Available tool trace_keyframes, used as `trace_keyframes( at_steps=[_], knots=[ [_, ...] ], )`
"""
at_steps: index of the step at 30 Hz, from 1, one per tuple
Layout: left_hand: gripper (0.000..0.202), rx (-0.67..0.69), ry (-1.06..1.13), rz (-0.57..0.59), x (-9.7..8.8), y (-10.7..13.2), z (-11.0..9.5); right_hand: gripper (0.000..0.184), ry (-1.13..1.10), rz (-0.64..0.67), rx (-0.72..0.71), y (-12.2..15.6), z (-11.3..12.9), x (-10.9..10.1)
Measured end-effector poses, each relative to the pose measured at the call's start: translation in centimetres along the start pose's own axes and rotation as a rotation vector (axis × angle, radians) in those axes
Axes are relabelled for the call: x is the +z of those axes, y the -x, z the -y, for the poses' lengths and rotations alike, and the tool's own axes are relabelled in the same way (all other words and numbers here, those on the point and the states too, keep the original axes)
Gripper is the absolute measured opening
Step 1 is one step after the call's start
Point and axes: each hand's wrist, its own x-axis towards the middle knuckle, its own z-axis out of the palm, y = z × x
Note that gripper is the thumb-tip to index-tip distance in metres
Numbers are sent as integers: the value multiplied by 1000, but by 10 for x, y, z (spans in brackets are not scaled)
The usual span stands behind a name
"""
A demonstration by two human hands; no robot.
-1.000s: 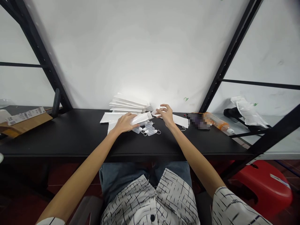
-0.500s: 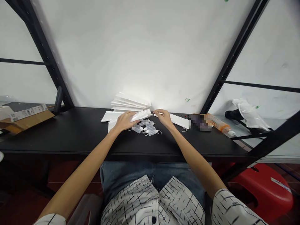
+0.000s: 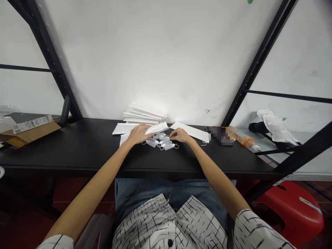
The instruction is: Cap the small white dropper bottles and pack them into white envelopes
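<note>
My left hand (image 3: 137,134) is closed around a narrow white padded envelope (image 3: 157,128), holding it tilted above the desk. Just below lies a small pile of translucent plastic bottles (image 3: 168,146) with thin white loops at their ends. At the pile's right side is my right hand (image 3: 180,135), fingertips pinched together against the bottles; what they grip, if anything, is hidden. Behind and right of that hand a flat white envelope (image 3: 192,132) rests on the desk, a small white loop by its far end.
More white envelopes (image 3: 144,112) are fanned in a stack against the wall, with others (image 3: 121,128) left of it. An orange-labelled bottle (image 3: 245,138) lies at the right beside a blurred dark item. A cardboard box (image 3: 36,131) stands at the left. Black posts frame the desk (image 3: 77,148).
My right hand has moved down and slightly left, from beside the held envelope's end to the pile of bottles. My left hand keeps the envelope in nearly the same place.
</note>
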Motion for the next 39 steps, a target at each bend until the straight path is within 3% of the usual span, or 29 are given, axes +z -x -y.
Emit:
trace_keyframes(
  at_steps=[15, 21, 30, 35, 39],
  knots=[
    [55, -17, 82, -30, -2, -1, 2, 6, -179, 87, -114, 1, -5, -5],
    [54, -12, 101, -25, -3, -2, 3, 5, -410, -20, -19, 6, -1, -13],
    [54, -18, 112, -21, -4, -1, 1, 7, -722, -341, 141, 9, 0, -28],
    [53, 24, 125, -2, -4, 0, 1, 10, -776, -508, 148, 11, -1, -35],
    [52, 34, 117, 12, -3, 0, 0, 14, -778, -465, 80, 11, 5, -31]
  ],
)
